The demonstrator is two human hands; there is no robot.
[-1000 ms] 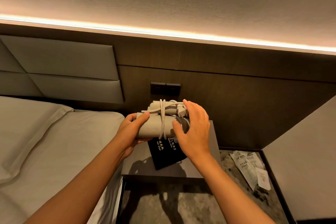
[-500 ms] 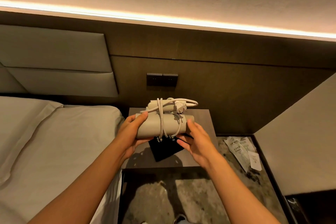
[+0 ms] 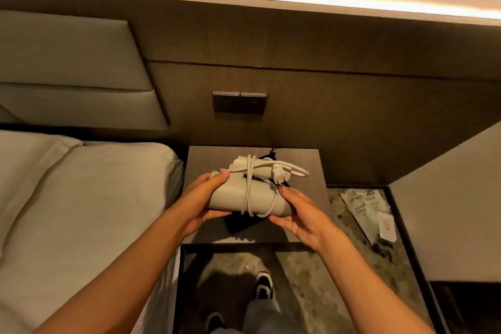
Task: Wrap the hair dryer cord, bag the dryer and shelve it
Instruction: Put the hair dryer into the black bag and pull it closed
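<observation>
A pale folded hair dryer (image 3: 233, 195) is held level above the nightstand (image 3: 306, 163). Its white cord (image 3: 248, 192) is wound several times around barrel and handle, and the plug (image 3: 279, 174) sticks out at the upper right with a loose loop. My left hand (image 3: 202, 199) grips the dryer's left end, thumb on top. My right hand (image 3: 301, 214) cups the right end from below. A black drawstring bag (image 3: 241, 224) lies flat on the nightstand under the dryer, mostly hidden by it.
A bed with white sheet (image 3: 81, 211) lies to the left, a padded headboard (image 3: 70, 68) behind it. Wall switches (image 3: 240, 102) sit above the nightstand. Plastic packets (image 3: 368, 211) lie on the stone ledge at right. A white slanted surface (image 3: 450, 203) fills the right side. My shoes (image 3: 263, 285) show below.
My right hand dropped from the plug at the top of the dryer to cup its right end from below. The view has tilted downward, and my shoes now show.
</observation>
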